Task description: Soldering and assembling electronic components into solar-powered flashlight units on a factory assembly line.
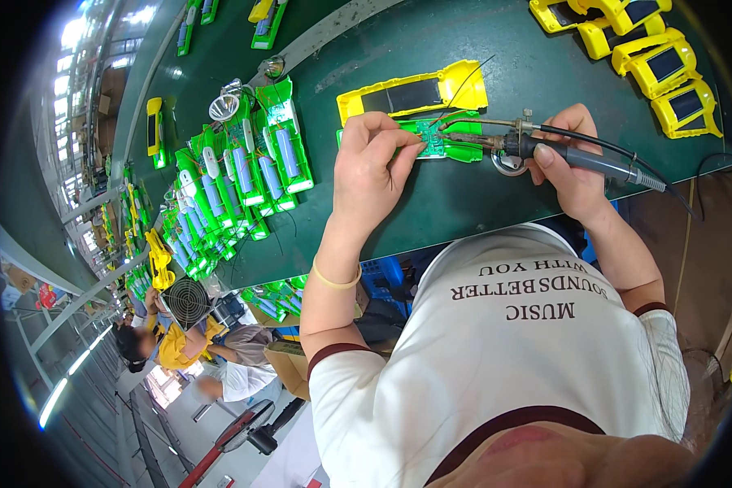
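Note:
My right hand (pixel 571 159) is wrapped round the black handle of a soldering iron (pixel 606 165), with a thin feed tube (pixel 496 122) running beside its tip. The tip reaches left to a small green circuit board (pixel 435 145) in a bright green casing half (pixel 465 153). At the board's left side my left hand (pixel 372 167) is closed in a pinch, thumb and fingertips together. Whatever lies between those fingertips is too small to make out. Just beyond the board rests a yellow casing half (pixel 464 84) with a dark panel, and a thin black wire crosses it.
To the left lie several green casings (pixel 256 175) with blue battery cells and loose wires, near a shiny reflector cup (pixel 224 107). Yellow casings (pixel 667 65) are stacked at far right. A black cable (pixel 691 191) trails from the iron. Other people (pixel 183 350) are at lower left.

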The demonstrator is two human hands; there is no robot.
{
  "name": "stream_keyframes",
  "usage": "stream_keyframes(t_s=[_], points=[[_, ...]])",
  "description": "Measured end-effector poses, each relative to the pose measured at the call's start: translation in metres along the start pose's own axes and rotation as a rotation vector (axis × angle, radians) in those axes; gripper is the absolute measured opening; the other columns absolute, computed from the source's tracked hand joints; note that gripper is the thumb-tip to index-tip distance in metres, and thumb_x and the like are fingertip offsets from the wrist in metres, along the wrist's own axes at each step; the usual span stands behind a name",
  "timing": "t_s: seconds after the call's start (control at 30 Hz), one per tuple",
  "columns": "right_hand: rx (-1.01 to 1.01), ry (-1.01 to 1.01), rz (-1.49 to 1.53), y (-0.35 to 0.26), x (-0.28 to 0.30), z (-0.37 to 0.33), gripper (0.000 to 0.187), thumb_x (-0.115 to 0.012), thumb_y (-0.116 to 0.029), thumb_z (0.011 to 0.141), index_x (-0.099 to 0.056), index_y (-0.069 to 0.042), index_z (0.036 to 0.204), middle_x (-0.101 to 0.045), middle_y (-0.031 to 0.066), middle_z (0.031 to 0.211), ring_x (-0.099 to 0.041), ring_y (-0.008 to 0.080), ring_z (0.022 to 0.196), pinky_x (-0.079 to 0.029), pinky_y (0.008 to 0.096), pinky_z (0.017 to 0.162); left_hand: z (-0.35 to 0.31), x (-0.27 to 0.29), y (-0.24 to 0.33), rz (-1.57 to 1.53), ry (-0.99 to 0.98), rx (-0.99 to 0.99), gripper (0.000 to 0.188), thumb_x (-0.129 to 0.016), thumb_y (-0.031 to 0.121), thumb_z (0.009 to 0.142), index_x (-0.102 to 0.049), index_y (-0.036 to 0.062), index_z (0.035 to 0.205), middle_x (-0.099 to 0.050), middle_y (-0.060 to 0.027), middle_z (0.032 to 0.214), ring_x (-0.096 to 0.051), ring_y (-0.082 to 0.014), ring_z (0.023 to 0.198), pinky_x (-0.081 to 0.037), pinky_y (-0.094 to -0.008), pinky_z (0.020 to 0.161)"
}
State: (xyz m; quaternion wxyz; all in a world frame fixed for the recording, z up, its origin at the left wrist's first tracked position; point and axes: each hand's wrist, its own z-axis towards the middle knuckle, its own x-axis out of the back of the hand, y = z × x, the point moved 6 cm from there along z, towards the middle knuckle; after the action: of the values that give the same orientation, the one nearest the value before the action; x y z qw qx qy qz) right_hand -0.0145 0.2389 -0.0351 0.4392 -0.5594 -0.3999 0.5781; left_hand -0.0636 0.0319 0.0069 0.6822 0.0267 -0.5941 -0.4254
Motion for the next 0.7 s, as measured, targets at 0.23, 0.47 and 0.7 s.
stream_keyframes(t_s=[0.23, 0.47, 0.7], points=[[-0.001, -0.007, 0.017, -0.001, 0.001, 0.0, 0.023, -0.058, -0.009, 0.081, -0.036, -0.006, 0.087, -0.051, 0.0043, 0.068, -0.047, 0.006, 0.053, -0.039, 0.0199, 0.048, -0.014, 0.045, -0.002, 0.268, 0.042, -0.05, 0.026, -0.075, 0.014, 0.063, -0.061, 0.0054, 0.082, -0.049, -0.0063, 0.072, -0.048, -0.0188, 0.068, -0.038, -0.0287, 0.055], [0.006, -0.009, 0.018, 0.001, -0.002, -0.001, 0.022, -0.058, -0.008, 0.081, -0.036, -0.006, 0.087, -0.052, 0.0051, 0.07, -0.047, 0.0069, 0.053, -0.041, 0.0204, 0.049, -0.025, 0.03, -0.006, -0.314, 0.002, 0.299, 0.014, -0.071, 0.006, 0.067, -0.062, 0.0044, 0.077, -0.053, -0.0059, 0.066, -0.047, -0.0124, 0.05, -0.036, -0.0257, 0.044], [0.011, -0.019, -0.022, 0.005, -0.006, -0.003, 0.024, -0.061, -0.009, 0.079, -0.038, -0.005, 0.086, -0.051, 0.0033, 0.07, -0.047, 0.0054, 0.056, -0.039, 0.0196, 0.05, -0.006, 0.011, 0.007, 0.094, 0.087, -0.204, 0.024, -0.072, 0.006, 0.061, -0.063, 0.0091, 0.083, -0.049, -0.0052, 0.073, -0.047, -0.0207, 0.065, -0.04, -0.0302, 0.053]])
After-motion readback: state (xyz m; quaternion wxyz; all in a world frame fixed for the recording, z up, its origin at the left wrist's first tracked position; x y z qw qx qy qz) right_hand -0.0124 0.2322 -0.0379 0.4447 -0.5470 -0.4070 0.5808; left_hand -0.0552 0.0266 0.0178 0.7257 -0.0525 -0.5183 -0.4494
